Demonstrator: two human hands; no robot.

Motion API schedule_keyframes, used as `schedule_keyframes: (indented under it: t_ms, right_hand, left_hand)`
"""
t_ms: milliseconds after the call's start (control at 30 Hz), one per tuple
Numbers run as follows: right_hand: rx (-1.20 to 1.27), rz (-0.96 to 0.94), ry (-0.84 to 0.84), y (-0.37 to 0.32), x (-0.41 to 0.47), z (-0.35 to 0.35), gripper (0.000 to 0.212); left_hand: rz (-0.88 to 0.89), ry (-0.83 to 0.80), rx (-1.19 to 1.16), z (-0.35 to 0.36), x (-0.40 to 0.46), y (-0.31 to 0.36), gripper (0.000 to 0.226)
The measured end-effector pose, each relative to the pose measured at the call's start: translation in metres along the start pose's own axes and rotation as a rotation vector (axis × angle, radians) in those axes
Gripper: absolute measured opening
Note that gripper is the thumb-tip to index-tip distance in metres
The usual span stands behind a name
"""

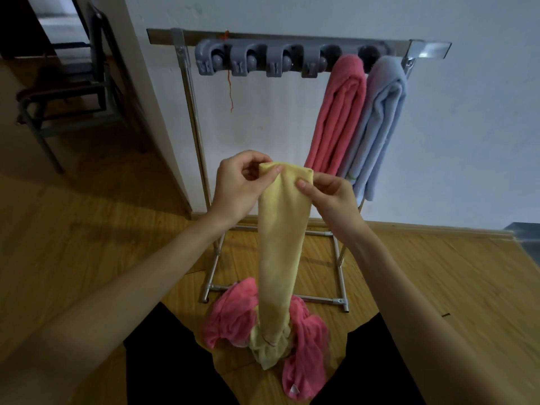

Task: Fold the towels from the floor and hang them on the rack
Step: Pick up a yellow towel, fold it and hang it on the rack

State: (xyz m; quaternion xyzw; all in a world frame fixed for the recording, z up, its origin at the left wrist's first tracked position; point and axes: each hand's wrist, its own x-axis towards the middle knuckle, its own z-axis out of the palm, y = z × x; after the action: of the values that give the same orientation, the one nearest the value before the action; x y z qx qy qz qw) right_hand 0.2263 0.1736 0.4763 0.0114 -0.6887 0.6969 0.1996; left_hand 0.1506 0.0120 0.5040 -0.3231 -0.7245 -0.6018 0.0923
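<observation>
Both hands pinch the top edge of the yellow towel (282, 229), left hand (238, 185) and right hand (330, 197) close together. The towel hangs in a narrow strip, its tail bunched on the floor over a crumpled pink towel (233, 311). I'd lift it clear, even the corners, then aim for a free clip on the rack (263, 58), left of the hung pink (339, 112) and blue (380, 121) towels.
</observation>
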Motion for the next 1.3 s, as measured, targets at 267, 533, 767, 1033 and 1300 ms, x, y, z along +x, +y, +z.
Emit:
schedule_keyframes:
  t_ms: [267, 533, 767, 1033, 1300]
  right_hand:
    - [-0.103, -0.030, 0.068, 0.000, 0.010, 0.033, 0.023]
    - [-0.022, 0.045, 0.222, 0.001, 0.015, 0.046, 0.030]
    - [0.073, 0.247, 0.948, 0.032, 0.019, -0.001, 0.030]
    - [0.059, 0.808, 0.885, 0.146, -0.042, -0.043, 0.033]
    - [-0.607, 0.882, 0.236, 0.173, -0.085, -0.033, 0.048]
  left_hand:
    - [-0.347, -0.186, -0.186, -0.029, -0.038, -0.050, 0.047]
    - [-0.766, -0.480, -0.140, -0.005, -0.119, -0.155, 0.034]
    - [-0.810, -0.503, -0.101, 0.013, -0.109, -0.165, 0.023]
    - [-0.622, -0.561, -0.048, -0.009, -0.052, -0.122, 0.010]
    - [-0.439, -0.892, 0.020, -0.008, -0.013, -0.052, 0.019]
